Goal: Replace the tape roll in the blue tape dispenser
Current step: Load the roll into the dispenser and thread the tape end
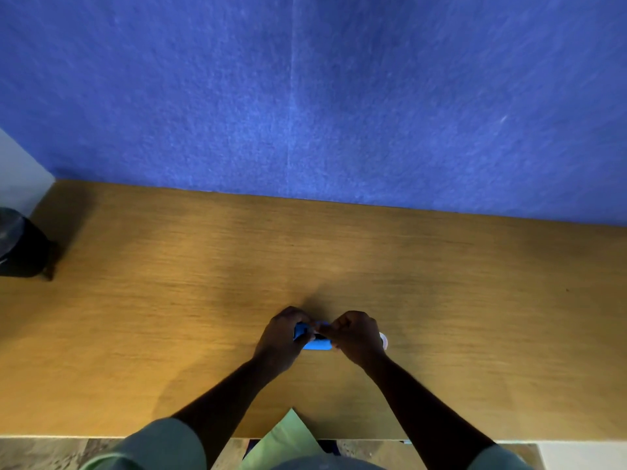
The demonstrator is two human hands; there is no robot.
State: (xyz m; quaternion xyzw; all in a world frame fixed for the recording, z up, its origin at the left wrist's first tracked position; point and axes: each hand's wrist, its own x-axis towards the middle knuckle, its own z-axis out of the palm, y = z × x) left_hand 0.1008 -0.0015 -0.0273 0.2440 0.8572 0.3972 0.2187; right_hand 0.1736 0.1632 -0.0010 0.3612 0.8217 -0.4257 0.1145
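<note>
The blue tape dispenser (pixel 317 344) rests on the wooden desk (pixel 203 300) near its front middle, mostly covered by both hands. My left hand (pixel 280 337) wraps around its left end. My right hand (pixel 356 335) has its fingers closed at the dispenser's right top part, pinching there. A small white round thing (pixel 384 340), perhaps a tape roll, peeks out just right of my right hand on the desk. The dispenser's inside is hidden by my fingers.
A blue felt partition (pixel 339 96) rises behind the desk. A dark object (pixel 20 247) sits at the desk's left edge. A green shirt hem (pixel 288 435) overlaps the desk's front edge.
</note>
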